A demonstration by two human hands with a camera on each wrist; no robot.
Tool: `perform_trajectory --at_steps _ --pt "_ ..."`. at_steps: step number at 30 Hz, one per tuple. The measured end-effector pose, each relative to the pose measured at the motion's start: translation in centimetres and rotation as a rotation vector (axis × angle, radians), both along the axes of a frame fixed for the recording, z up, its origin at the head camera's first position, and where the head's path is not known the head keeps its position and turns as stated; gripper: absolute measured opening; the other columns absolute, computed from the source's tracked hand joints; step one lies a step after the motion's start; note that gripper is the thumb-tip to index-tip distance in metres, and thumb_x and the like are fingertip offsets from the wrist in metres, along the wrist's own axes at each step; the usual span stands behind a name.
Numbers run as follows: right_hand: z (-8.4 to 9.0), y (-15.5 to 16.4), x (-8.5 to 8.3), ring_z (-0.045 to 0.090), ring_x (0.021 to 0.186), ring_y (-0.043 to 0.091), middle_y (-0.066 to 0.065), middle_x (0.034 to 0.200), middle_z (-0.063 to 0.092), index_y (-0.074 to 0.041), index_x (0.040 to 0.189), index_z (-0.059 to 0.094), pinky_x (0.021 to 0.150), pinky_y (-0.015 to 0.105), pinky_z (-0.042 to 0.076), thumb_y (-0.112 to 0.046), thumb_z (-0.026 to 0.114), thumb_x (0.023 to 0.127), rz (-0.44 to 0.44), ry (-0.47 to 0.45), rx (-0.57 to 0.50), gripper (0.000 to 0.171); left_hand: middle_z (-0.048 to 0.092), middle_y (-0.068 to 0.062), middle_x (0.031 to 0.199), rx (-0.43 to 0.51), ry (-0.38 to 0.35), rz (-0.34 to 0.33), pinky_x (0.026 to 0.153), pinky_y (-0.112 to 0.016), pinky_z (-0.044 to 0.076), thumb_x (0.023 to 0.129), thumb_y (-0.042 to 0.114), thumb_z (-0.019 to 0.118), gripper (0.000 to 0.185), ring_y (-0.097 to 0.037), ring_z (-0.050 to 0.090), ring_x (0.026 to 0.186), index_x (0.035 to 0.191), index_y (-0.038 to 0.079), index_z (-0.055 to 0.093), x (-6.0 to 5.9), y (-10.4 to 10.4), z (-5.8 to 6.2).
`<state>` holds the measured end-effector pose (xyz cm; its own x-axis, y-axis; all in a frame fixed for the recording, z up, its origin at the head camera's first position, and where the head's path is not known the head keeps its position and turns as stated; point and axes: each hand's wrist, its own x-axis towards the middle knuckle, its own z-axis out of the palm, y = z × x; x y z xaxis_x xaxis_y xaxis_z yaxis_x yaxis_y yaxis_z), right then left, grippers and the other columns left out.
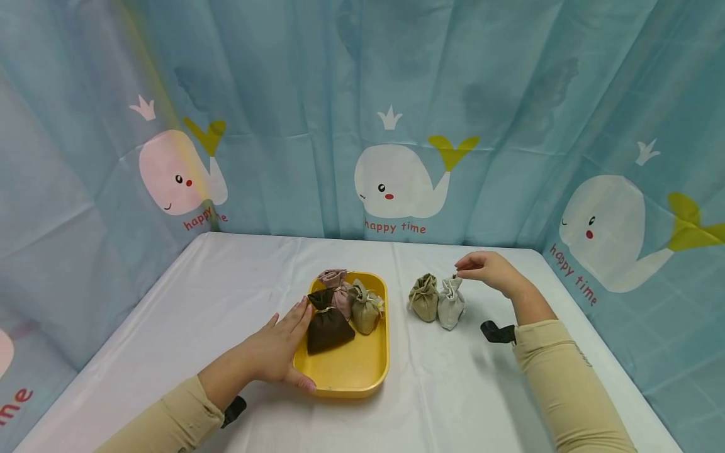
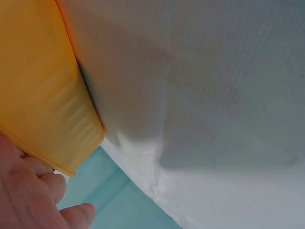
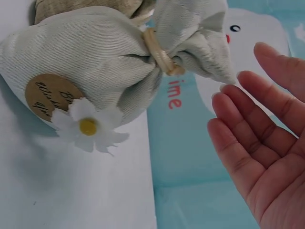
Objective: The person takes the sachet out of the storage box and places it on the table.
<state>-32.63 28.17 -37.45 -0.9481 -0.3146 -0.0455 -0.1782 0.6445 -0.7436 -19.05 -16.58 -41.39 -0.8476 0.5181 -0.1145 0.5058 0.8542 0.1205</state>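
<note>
left hand (image 1: pixel 280 352) flat on yellow tray (image 1: pixel 362 371) | right hand (image 1: pixel 487 269) released — at grey pouch (image 1: pixel 451 303) (contact unclear)

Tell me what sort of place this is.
Probably a small staged tabletop booth, not a lived-in room: a whale-print "happy time" curtain walls in a white-covered table holding only a yellow tray and small tied pouches.
</note>
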Motion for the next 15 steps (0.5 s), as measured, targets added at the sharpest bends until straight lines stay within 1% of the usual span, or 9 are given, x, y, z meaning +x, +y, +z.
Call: perform_trajectory --at_steps 3,10,15 --pt "0.2 0.0 0.1 0.057 0.101 0.027 0.011 0.107 0.063 -0.006 0.109 0.063 0.089 0.045 0.043 -0.023 0.064 0.086 -0.004 0.005 -0.013 0.029 -0.004 -0.016 0.152 0.000 0.001 0.001 0.104 -0.059 0.017 0.050 0.089 0.047 0.137 -0.029 0.006 0.139 0.146 0.002 0.004 0.0 0.0 -0.1" --pt "1.0 -0.3 0.3 0.058 0.101 0.025 0.011 0.109 0.062 -0.006 0.111 0.062 0.089 0.044 0.044 -0.032 0.066 0.084 0.015 0.025 -0.028 0.037 -0.004 -0.015 0.152 0.011 -0.005 0.005 0.104 -0.059 0.017 0.050 0.088 0.047 0.136 -0.029 0.005 0.139 0.146 0.002 0.004 -0.2 0.0 -0.2" --pt "1.6 -1.1 0.4 0.058 0.100 0.023 0.011 0.109 0.062 -0.007 0.110 0.063 0.089 0.043 0.044 -0.033 0.067 0.083 0.029 0.033 -0.038 0.038 -0.004 -0.015 0.152 0.009 -0.004 0.005 0.104 -0.059 0.017 0.050 0.088 0.047 0.137 -0.029 0.005 0.139 0.146 0.002 0.004 -0.1 0.0 -0.3"
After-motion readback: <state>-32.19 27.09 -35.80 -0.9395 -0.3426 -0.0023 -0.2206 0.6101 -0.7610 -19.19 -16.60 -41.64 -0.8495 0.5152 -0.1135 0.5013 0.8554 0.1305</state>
